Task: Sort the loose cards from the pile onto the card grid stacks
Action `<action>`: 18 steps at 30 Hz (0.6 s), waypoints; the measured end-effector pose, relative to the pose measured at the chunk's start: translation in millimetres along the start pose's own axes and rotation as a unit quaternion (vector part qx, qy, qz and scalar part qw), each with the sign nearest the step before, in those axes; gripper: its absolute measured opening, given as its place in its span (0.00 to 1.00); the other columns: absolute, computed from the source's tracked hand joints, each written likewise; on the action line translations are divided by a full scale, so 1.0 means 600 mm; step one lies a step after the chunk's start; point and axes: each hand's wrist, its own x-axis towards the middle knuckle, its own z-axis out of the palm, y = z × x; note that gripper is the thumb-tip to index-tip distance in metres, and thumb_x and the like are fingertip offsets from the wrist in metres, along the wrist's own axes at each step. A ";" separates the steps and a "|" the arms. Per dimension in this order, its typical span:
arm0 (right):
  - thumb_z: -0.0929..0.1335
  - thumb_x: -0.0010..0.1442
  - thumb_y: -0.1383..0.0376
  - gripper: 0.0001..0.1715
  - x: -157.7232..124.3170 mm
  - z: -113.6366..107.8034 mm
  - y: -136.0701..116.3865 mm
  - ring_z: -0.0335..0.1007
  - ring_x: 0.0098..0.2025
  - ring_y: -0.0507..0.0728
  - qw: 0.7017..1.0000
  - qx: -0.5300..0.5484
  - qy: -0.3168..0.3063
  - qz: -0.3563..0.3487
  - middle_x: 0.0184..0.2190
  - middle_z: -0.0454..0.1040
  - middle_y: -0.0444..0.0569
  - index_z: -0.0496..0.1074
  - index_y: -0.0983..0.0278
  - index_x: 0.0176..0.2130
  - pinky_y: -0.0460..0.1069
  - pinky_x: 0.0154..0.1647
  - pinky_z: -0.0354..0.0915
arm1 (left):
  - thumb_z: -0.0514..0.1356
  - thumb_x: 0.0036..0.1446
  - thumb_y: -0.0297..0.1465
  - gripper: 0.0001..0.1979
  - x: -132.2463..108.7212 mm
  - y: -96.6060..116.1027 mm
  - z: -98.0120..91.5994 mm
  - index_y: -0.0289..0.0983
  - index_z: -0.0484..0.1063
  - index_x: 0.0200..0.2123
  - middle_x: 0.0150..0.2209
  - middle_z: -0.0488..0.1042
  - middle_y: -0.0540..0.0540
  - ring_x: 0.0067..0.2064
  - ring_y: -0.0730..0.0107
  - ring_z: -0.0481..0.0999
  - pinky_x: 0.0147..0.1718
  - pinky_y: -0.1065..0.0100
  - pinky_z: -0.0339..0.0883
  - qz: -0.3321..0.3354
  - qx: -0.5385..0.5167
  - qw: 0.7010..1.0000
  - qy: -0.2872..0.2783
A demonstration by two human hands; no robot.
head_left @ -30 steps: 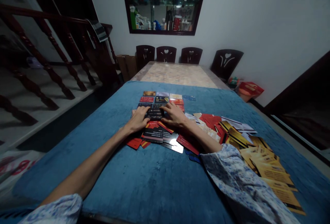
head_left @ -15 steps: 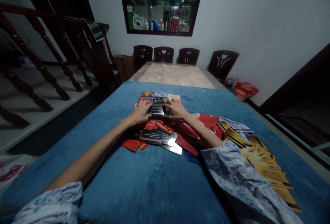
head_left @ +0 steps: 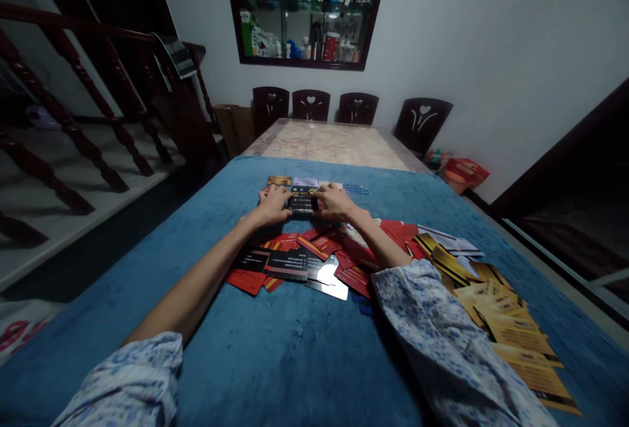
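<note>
Between my two hands is a black card (head_left: 302,204) with light print. My left hand (head_left: 274,205) grips its left edge, and my right hand (head_left: 334,203) grips its right edge. Just beyond it, partly covered, lies a dark card with yellow marks (head_left: 303,190). A far row holds a gold-brown card (head_left: 279,181), a pale card (head_left: 305,181), a cream card and a blue card (head_left: 356,189). Nearer than my hands spreads a loose pile of red cards (head_left: 246,279), black cards (head_left: 286,264) and silver cards (head_left: 327,287), some overlapping.
Gold cards (head_left: 521,322) fan out beside my right sleeve, with white cards (head_left: 449,240) behind them. A blue cloth (head_left: 295,355) covers the near table; its far part (head_left: 324,142) is bare stone-patterned top. Dark chairs (head_left: 310,106) stand beyond, and a stair railing (head_left: 98,93) is at left.
Both hands have moved slightly away from me with the black card, up to the dark card with yellow marks. More of the pile's red cards shows behind them.
</note>
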 end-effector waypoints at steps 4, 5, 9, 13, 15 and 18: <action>0.72 0.59 0.54 0.31 0.010 0.004 0.003 0.59 0.60 0.71 1.000 0.001 -0.007 0.006 0.59 0.70 0.59 0.72 0.59 0.60 0.62 0.52 0.64 | 0.64 0.52 0.31 0.25 0.013 -0.009 0.008 0.41 0.74 0.56 0.58 0.70 0.38 0.61 0.41 0.63 0.54 0.45 0.61 0.000 -0.001 1.000 -0.003; 0.72 0.59 0.54 0.32 0.012 0.006 0.004 0.59 0.60 0.71 1.000 0.001 -0.009 0.007 0.59 0.70 0.59 0.72 0.59 0.60 0.62 0.52 0.64 | 0.64 0.52 0.31 0.25 0.015 -0.011 0.009 0.41 0.74 0.56 0.58 0.71 0.38 0.61 0.41 0.63 0.53 0.45 0.61 -0.002 -0.002 1.000 -0.003; 0.71 0.60 0.54 0.33 0.016 0.013 0.004 0.59 0.60 0.71 1.000 0.006 -0.015 0.011 0.60 0.69 0.59 0.71 0.59 0.61 0.63 0.52 0.64 | 0.64 0.51 0.30 0.25 0.019 -0.015 0.013 0.41 0.75 0.55 0.58 0.71 0.38 0.60 0.40 0.64 0.54 0.44 0.61 -0.006 -0.021 1.000 -0.007; 0.71 0.60 0.54 0.33 0.017 0.019 0.004 0.60 0.60 0.72 1.000 0.007 -0.014 0.009 0.59 0.70 0.59 0.71 0.58 0.62 0.63 0.52 0.64 | 0.65 0.50 0.29 0.26 0.020 -0.016 0.017 0.42 0.76 0.55 0.58 0.72 0.39 0.60 0.38 0.64 0.54 0.44 0.61 -0.016 -0.039 0.999 -0.014; 0.71 0.60 0.54 0.33 0.018 0.022 0.005 0.60 0.60 0.72 1.000 0.007 -0.013 0.010 0.59 0.71 0.58 0.71 0.57 0.62 0.62 0.52 0.64 | 0.64 0.50 0.30 0.26 0.021 -0.017 0.019 0.42 0.76 0.55 0.58 0.72 0.39 0.61 0.39 0.63 0.54 0.43 0.61 -0.017 -0.039 0.999 -0.017; 0.71 0.59 0.54 0.31 0.020 0.027 0.006 0.60 0.60 0.72 1.000 0.006 -0.012 0.008 0.58 0.72 0.58 0.72 0.58 0.60 0.62 0.51 0.64 | 0.64 0.51 0.30 0.26 0.022 -0.019 0.022 0.42 0.75 0.55 0.58 0.73 0.38 0.62 0.38 0.63 0.54 0.43 0.61 -0.014 -0.029 0.999 -0.027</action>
